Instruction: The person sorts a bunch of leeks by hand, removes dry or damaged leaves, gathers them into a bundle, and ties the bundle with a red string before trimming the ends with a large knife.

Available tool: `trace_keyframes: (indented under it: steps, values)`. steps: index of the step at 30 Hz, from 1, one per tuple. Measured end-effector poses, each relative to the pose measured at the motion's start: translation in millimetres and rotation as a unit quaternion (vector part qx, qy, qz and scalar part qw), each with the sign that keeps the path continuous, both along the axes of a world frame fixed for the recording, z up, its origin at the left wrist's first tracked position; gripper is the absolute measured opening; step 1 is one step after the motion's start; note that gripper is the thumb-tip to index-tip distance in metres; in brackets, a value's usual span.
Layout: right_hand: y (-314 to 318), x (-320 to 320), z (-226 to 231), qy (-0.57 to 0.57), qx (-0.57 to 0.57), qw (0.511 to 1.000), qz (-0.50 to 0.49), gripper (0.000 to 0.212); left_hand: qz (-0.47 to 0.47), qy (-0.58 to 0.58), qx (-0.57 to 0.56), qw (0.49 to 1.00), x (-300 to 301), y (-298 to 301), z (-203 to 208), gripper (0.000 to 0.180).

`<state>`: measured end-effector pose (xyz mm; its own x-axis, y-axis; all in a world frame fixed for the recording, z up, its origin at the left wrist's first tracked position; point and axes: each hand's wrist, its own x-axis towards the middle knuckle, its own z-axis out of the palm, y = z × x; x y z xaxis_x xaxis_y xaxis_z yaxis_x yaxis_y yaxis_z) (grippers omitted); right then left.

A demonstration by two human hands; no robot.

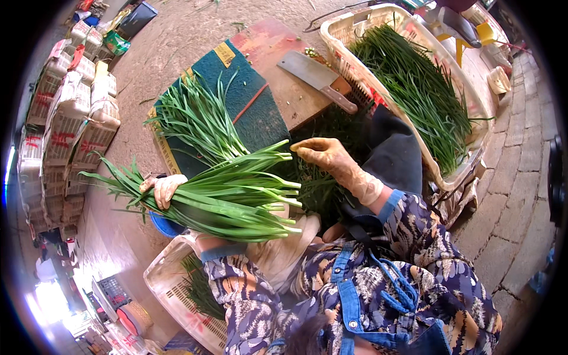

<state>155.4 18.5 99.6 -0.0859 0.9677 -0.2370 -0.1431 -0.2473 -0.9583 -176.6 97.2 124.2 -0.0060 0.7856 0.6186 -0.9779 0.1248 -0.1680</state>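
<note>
My left hand [165,190], in a pale thin glove, is wrapped round a bunch of garlic chives [236,198]. The bunch lies sideways above my lap, with its pale cut ends pointing right. My gloved right hand [331,158] is closed in a pinch beside the upper stalk ends; what lies between its fingertips, if anything, is too small to make out. Beyond the bunch, more chives [198,115] lie on a teal board [260,121] with yellow edging. A thin red strip [251,103] rests there too.
A cleaver [307,71] with a wooden handle lies on the worn chopping board [266,41]. At right stands a white plastic basket [435,157] full of chives [414,94]. Another white basket [171,269] is at lower left. Stacked crates [71,124] line the far left.
</note>
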Motion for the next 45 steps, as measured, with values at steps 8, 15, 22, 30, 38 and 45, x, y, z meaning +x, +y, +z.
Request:
trace_keyframes:
  steps: [8,15,22,30,38,45]
  values:
    - [5,-21,-43,-0.019,-0.004,1.0,-0.006,0.031,0.026,0.124,-0.031,0.991,-13,-2,10,0.044]
    - [-5,34,-17,0.111,-0.031,0.987,0.11,0.032,0.124,0.099,-0.125,0.979,-42,-32,5,0.039]
    - [-26,-10,-1,0.036,0.007,0.99,0.136,0.032,0.147,0.069,-0.159,0.974,-44,-22,-1,0.036]
    - [-13,-92,4,0.15,-0.058,0.98,0.114,0.028,0.102,0.049,-0.152,0.982,-58,-35,0,0.027]
    - [-10,-63,-17,0.033,0.019,0.986,0.165,0.022,0.276,0.171,-0.315,0.892,-51,-40,18,0.044]
    - [11,33,-38,0.062,0.049,0.953,0.294,0.05,0.344,0.31,-0.314,0.829,-44,-42,117,0.047]
